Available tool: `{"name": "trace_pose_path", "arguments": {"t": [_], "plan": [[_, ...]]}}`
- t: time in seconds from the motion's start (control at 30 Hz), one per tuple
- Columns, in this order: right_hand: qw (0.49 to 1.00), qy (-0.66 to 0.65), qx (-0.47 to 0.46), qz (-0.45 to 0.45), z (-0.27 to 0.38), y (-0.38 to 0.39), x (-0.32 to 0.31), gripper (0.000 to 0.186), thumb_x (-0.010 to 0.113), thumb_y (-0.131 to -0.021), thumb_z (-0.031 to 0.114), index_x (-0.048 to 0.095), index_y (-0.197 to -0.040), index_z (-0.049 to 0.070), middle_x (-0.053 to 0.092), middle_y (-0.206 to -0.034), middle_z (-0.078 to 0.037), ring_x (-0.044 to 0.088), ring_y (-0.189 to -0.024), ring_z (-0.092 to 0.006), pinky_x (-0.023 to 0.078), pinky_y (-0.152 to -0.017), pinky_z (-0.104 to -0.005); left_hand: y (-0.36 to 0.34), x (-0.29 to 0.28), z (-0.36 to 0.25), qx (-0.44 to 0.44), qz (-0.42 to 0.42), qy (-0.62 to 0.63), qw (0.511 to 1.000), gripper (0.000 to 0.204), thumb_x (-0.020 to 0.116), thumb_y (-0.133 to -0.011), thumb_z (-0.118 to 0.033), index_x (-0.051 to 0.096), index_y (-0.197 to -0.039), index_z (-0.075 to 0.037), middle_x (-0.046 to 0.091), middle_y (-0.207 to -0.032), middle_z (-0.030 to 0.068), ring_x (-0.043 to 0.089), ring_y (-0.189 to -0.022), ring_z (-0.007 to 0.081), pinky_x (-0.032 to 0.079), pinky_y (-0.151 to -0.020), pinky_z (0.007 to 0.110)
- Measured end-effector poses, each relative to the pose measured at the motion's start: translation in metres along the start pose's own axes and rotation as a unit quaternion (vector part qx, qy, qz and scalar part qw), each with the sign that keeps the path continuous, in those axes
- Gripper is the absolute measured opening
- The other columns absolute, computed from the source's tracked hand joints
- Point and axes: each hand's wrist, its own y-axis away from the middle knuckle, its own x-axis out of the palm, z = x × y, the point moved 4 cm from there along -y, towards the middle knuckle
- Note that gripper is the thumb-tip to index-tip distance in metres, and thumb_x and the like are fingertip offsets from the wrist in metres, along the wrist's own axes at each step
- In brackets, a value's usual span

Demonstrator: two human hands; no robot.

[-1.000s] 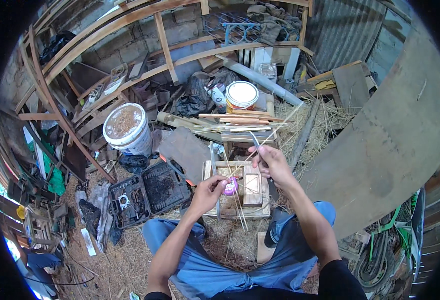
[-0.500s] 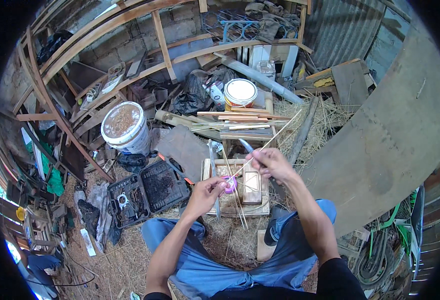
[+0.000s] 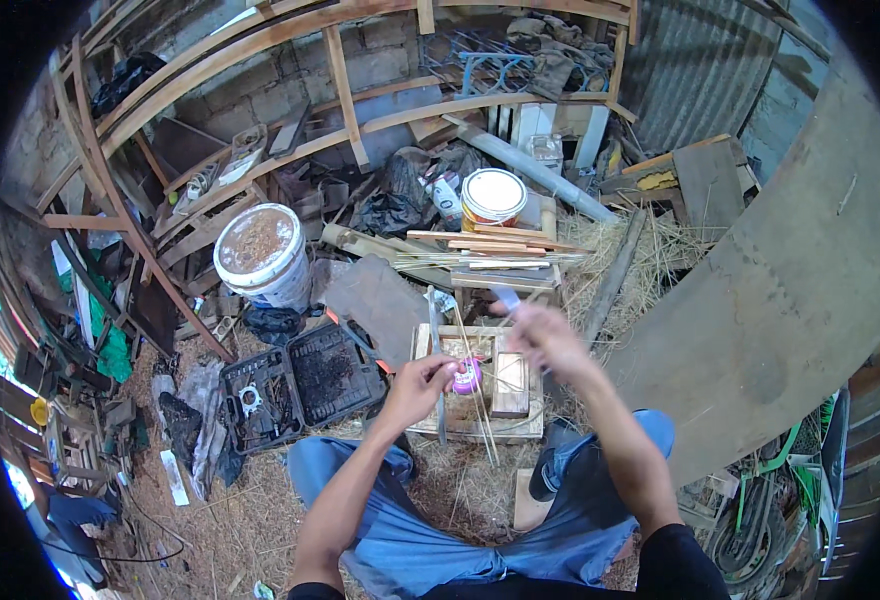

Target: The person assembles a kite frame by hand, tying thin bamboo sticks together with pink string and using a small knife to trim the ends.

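My left hand [image 3: 425, 385] is closed, pinching a thin pale strip beside a round purple object [image 3: 467, 374] on a low wooden box [image 3: 535, 420]. My right hand [image 3: 540, 340], smeared by motion, grips a knife [image 3: 506, 298] with its blade pointing up and forward, just right of and beyond the left. Whether it also touches the strip is unclear. Several long thin strips [image 3: 488, 440], a flat metal bar [image 3: 440, 420] and a wooden block [image 3: 510, 395] lie on or against the box.
Beyond are wood slats [image 3: 480, 240], a lidded bucket [image 3: 494, 190] and a dusty white bucket [image 3: 258, 245]. An open black case [image 3: 330, 375] lies left, a large grey sheet [image 3: 760, 300] right. My jeans-clad legs flank the box. Another blue-clad shape [image 3: 75, 535], possibly a person, is at lower left.
My right hand with the knife has shifted right and down, now blurred. The long strip that crossed it earlier no longer shows clearly. My left hand has barely moved; the view has shifted slightly.
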Motion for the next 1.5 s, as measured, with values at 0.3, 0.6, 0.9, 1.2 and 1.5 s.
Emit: {"name": "trace_pose_path", "arguments": {"t": [0.3,0.6,0.9,1.2,1.5], "plan": [[0.994,-0.106,0.032,-0.022,-0.019,-0.011,-0.017,0.033,0.048,-0.097,0.028,0.061,-0.100,-0.003,0.050,-0.062,0.002,0.035,-0.044,-0.0032,0.025,-0.038,-0.0186,0.004,-0.001,-0.003,-0.033,0.043,0.035,0.998,0.020,0.053,-0.094,-0.015,0.064,-0.093,0.001,0.052,-0.065,-0.0021,0.043,-0.060,0.0053,0.036,-0.054,0.022],[0.994,-0.084,0.033,0.063,-0.020,0.000,0.020,0.035,0.044,-0.099,0.032,0.052,-0.120,0.005,0.039,-0.058,0.006,0.029,-0.043,-0.0021,0.021,-0.037,-0.0178,0.003,0.011,-0.002,0.026,-0.030,-0.034,0.999,0.017,0.054,-0.093,-0.013,0.064,-0.092,0.001,0.053,-0.064,-0.0020,0.044,-0.058,0.0052,0.037,-0.052,0.023],[0.987,-0.128,0.067,0.075,-0.013,-0.008,-0.005,0.039,0.050,-0.095,0.034,0.058,-0.107,-0.003,0.047,-0.060,0.002,0.033,-0.041,-0.0015,0.022,-0.035,-0.0173,0.007,0.005,-0.003,-0.039,0.031,0.068,0.996,0.024,0.052,-0.095,-0.019,0.061,-0.091,0.002,0.049,-0.067,-0.0028,0.044,-0.063,0.0052,0.036,-0.058,0.022],[0.987,-0.137,0.032,-0.079,0.000,-0.004,-0.093,0.036,0.052,-0.095,0.031,0.057,-0.102,-0.004,0.048,-0.062,0.002,0.033,-0.044,-0.0021,0.023,-0.037,-0.0168,0.013,-0.021,-0.004,-0.037,0.051,-0.057,0.996,0.019,0.054,-0.093,-0.016,0.064,-0.093,0.000,0.052,-0.065,-0.0022,0.043,-0.063,0.0059,0.037,-0.057,0.023],[0.964,-0.061,0.050,-0.253,-0.003,0.005,-0.105,0.043,0.037,-0.100,0.036,0.056,-0.110,-0.001,0.040,-0.065,0.004,0.032,-0.047,-0.0026,0.027,-0.039,-0.0180,0.002,-0.040,0.015,-0.043,-0.052,-0.003,0.998,0.022,0.053,-0.094,-0.020,0.062,-0.095,0.000,0.052,-0.069,-0.0027,0.045,-0.064,0.0050,0.038,-0.056,0.022]]}}
